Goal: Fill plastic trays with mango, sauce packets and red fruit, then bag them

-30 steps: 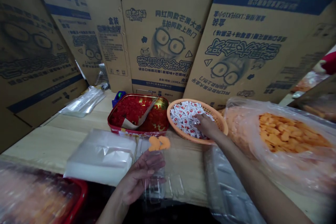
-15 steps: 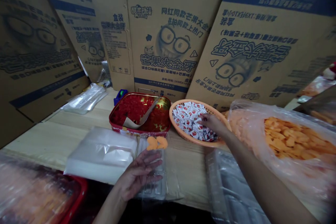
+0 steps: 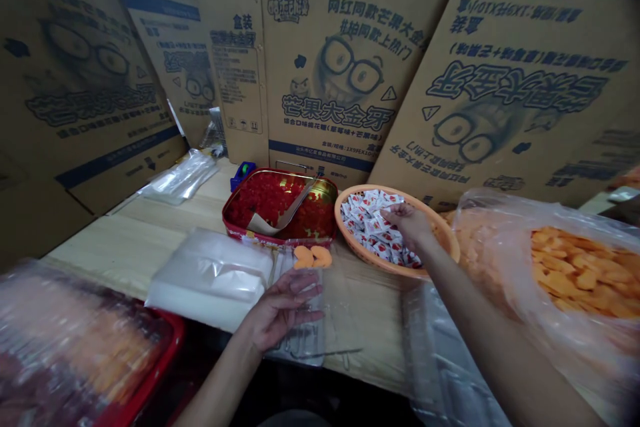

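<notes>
My left hand (image 3: 287, 310) is spread, palm up, over a clear plastic tray (image 3: 313, 340) at the table's front edge. Just beyond its fingertips, two orange pieces (image 3: 313, 257) lie at the tray's far end. My right hand (image 3: 410, 223) reaches into an orange basket (image 3: 350, 250) and pinches a small white-and-red packet (image 3: 393, 200) from the heap there. Left of the basket stands a red tin (image 3: 240, 230) of red bits, with a metal scoop (image 3: 295, 210) resting in it.
Clear bags (image 3: 215, 273) lie left of the tray. A large bag of orange pieces (image 3: 583, 273) is at the right, near stacked clear trays (image 3: 450, 353). A red crate (image 3: 173, 340) stands front left. Cardboard boxes (image 3: 335, 80) line the back.
The view has shifted, so most things appear further right. My right fingers have lifted a little from the heap, with a packet now visible at their tips. My left hand stays spread over the tray.
</notes>
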Demonstrator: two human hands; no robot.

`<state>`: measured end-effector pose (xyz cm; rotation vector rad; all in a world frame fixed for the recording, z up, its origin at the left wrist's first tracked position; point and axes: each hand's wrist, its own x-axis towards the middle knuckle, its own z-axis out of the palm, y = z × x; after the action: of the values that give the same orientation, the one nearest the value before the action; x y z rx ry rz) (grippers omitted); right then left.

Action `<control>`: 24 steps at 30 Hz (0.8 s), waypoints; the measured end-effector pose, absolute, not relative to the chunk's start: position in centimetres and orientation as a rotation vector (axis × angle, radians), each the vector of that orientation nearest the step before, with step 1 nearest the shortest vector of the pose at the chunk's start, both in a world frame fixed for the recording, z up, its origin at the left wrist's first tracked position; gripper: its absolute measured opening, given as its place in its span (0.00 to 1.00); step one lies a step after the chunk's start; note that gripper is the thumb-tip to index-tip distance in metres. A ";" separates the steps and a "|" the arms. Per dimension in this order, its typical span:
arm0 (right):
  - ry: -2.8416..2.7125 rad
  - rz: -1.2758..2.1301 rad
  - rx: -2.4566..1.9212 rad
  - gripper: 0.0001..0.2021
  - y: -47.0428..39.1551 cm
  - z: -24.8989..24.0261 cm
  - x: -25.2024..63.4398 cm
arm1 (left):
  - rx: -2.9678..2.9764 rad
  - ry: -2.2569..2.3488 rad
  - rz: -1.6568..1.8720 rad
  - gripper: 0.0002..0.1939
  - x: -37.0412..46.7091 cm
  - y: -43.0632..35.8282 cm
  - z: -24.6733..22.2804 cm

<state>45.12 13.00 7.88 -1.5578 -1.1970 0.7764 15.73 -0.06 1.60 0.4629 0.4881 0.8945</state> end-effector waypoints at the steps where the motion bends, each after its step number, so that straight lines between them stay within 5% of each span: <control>1: -1.173 0.828 -1.533 0.17 12.6 8.2 44.4 | 0.463 0.483 0.899 0.26 15.8 0.0 1.6; 10: -1.166 1.237 -1.293 0.16 5.4 8.2 33.3 | 0.454 0.405 0.996 0.31 16.8 0.3 1.8; 19: -1.380 1.091 -1.334 0.12 4.1 7.5 32.8 | 0.459 0.423 1.014 0.31 15.8 -0.2 2.0; 24: -1.979 0.879 -1.305 0.05 5.0 9.1 33.9 | 0.449 0.447 1.008 0.32 14.6 -0.6 2.5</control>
<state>33.88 5.02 9.11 -1.3052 -1.9792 0.8785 14.56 -0.57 2.54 0.4495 0.4467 1.0081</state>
